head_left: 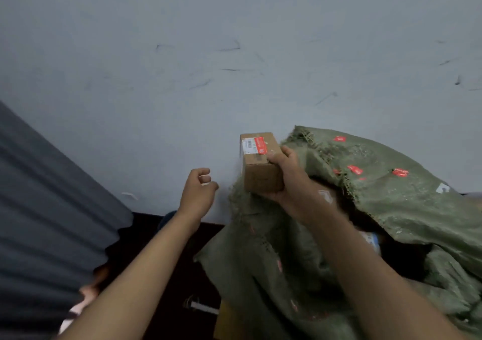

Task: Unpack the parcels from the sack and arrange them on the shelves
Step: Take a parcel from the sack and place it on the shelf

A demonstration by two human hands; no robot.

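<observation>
I see my right hand (284, 172) gripping a small cardboard parcel (260, 162), fingers curled round its right side and underside, thumb across the near top edge. The parcel is lifted clear of the sack (365, 183), just left of the sack's frayed far rim, with the pale grey wall (182, 52) behind it. Its top carries a white barcode label (247, 145) partly covered by a red sticker (260, 144), and a strip of tape runs along the middle seam.

My left hand (198, 185) is just left of the parcel, not touching it, at about the same height. Its fingers are loosely curled and it holds nothing.

The sack is green woven cloth, slumped across the right half of the view, with several red stickers (354, 169) on its far outer side. My right forearm crosses over its mouth. Inside the dark opening, near the right of my forearm, I can make out a pale blue-and-white package (371, 240), mostly hidden. I cannot tell what else the sack holds.

On the left, a dark grey ribbed panel (52, 209) slants across the near corner. Below my arms the floor (177, 274) is dark, and a small whitish item (203, 307) lies there, too blurred to identify.
</observation>
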